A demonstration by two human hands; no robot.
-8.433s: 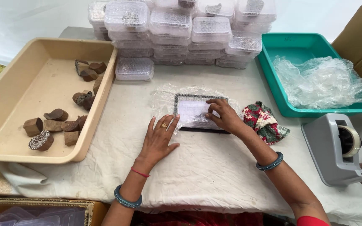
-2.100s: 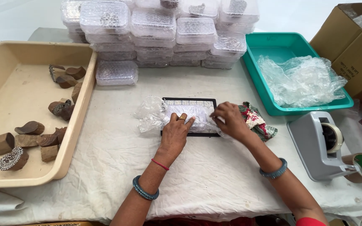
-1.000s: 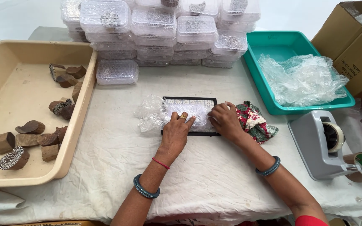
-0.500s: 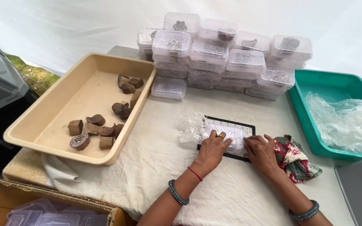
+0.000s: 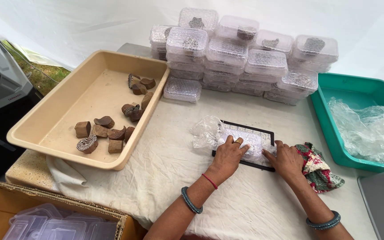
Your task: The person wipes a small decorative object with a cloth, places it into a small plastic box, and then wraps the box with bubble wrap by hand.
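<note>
I see both my hands pressed down on a black-framed flat tray (image 5: 263, 132) lying near the middle of the cloth-covered table (image 5: 165, 169), with crinkled clear plastic wrap (image 5: 207, 133) bunched over its left end and spread across its patterned face. My left hand (image 5: 228, 156) lies palm down with the fingers spread flat on the wrap, gripping nothing, seemingly to pin the film smooth against the tray. My right hand (image 5: 285, 161) sits at the tray's near right corner, fingers extended and flattened on the edge, also closed around nothing; I judge it steadies the frame so it cannot slide. Just right of that hand, touching the wrist side, lies a crumpled floral cloth (image 5: 318, 166). Farther right stands a teal tray (image 5: 361, 93) holding loose clear plastic sheets (image 5: 372, 131), kept within reach of the right hand. At the far side of the table clear lidded boxes (image 5: 241, 53) are stacked in rows, each with a dark carved piece inside. To the left a beige tray (image 5: 67, 133) holds carved wooden printing blocks (image 5: 107, 131) in loose clusters. At the near left corner an open cardboard box (image 5: 45, 209) contains empty clear containers.
</note>
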